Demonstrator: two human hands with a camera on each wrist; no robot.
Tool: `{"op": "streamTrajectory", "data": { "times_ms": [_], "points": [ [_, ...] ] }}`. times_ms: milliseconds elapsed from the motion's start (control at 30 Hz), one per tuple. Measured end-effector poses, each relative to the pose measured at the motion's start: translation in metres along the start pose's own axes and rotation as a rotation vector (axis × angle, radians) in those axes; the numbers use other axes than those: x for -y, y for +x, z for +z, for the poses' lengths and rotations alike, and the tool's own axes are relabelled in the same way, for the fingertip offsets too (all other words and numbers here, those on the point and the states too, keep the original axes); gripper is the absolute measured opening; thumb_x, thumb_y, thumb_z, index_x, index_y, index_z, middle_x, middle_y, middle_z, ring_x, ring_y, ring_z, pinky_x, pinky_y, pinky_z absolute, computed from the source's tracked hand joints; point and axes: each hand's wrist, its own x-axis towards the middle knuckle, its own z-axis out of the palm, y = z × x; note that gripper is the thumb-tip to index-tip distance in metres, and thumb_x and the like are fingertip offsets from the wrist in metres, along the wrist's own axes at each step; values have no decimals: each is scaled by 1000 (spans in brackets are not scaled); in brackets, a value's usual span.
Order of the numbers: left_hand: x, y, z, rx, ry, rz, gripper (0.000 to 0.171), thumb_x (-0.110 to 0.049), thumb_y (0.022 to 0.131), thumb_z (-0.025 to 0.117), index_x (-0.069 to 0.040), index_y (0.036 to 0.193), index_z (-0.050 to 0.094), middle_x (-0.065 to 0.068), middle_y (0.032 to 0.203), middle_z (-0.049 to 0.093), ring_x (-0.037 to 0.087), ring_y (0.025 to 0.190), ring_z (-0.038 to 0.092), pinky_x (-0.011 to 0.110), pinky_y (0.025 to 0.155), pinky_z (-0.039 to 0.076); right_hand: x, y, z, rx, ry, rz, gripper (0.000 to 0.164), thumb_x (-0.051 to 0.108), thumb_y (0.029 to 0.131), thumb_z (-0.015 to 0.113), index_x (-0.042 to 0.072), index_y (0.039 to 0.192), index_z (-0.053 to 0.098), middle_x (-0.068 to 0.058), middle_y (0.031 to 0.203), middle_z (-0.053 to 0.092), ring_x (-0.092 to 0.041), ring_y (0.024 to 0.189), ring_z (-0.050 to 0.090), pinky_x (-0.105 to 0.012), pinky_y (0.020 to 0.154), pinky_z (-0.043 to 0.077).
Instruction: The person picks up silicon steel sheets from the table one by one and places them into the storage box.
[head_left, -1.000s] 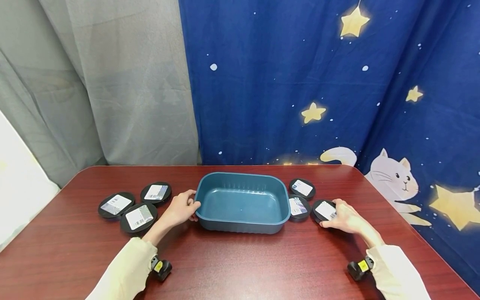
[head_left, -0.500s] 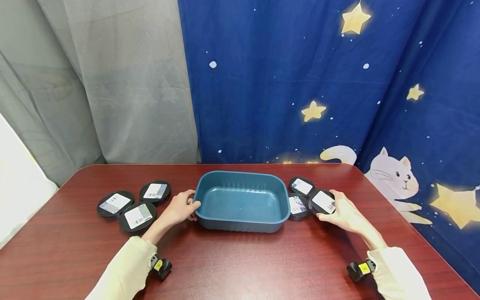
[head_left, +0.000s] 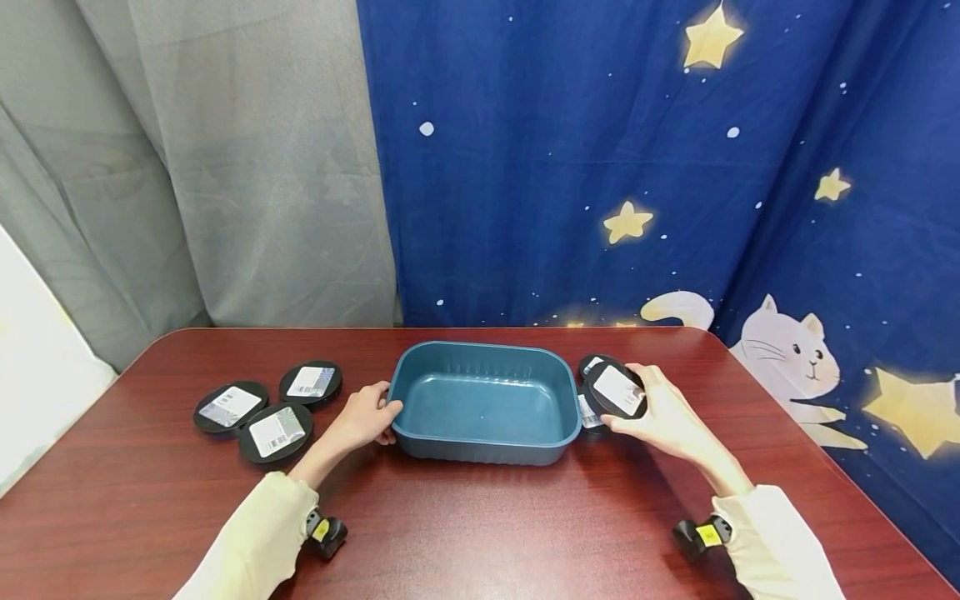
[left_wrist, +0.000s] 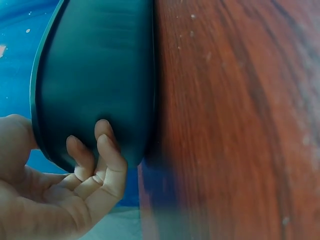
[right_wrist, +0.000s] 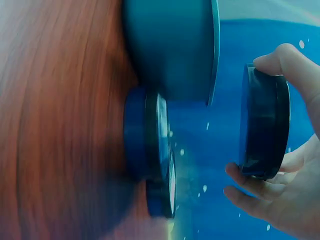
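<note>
A teal plastic bin [head_left: 483, 452] stands on the table. At its left end my left hand [head_left: 367, 414] grips the wall, thumb at the rim and fingertips against the outer side [left_wrist: 95, 75]. My right hand [head_left: 663, 412] holds a flat round black container [right_wrist: 265, 122] by its edge between thumb and fingers. This container, white label [head_left: 618, 390] facing up, is raised off the table right of the bin. Partly hidden under it in the head view, two similar black containers [right_wrist: 145, 135] rest on the table beside the bin's right end.
Three more black round containers with labels lie in a cluster at the left, one of them [head_left: 275, 433] nearest the left forearm. The reddish-brown table [head_left: 480, 533] ends at a back edge before grey and blue star-printed curtains [head_left: 540, 167].
My right hand has lifted the black container off the table and carried it left, over the two others near the bin. The left hand has stayed on the bin.
</note>
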Motion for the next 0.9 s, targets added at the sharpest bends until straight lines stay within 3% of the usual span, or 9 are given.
{"op": "streamTrajectory", "data": {
  "times_ms": [567, 900],
  "points": [
    [-1, 1, 4, -15, -20, -62, 33, -5, 83, 43, 13, 110, 47, 9, 55, 57, 16, 43, 56, 30, 44, 51, 40, 24, 27, 57, 31, -105, 72, 31, 61, 77, -5, 116, 47, -15, 100, 53, -27, 92, 49, -44, 77, 41],
    [-2, 1, 5, -26, 1, -72, 33, -5, 84, 43, 14, 110, 47, 9, 57, 57, 16, 42, 56, 29, 43, 50, 58, 33, 44, 133, 52, -80, 80, 31, 62, 77, -6, 123, 41, -18, 106, 49, -27, 96, 48, -45, 83, 43]
  ]
}}
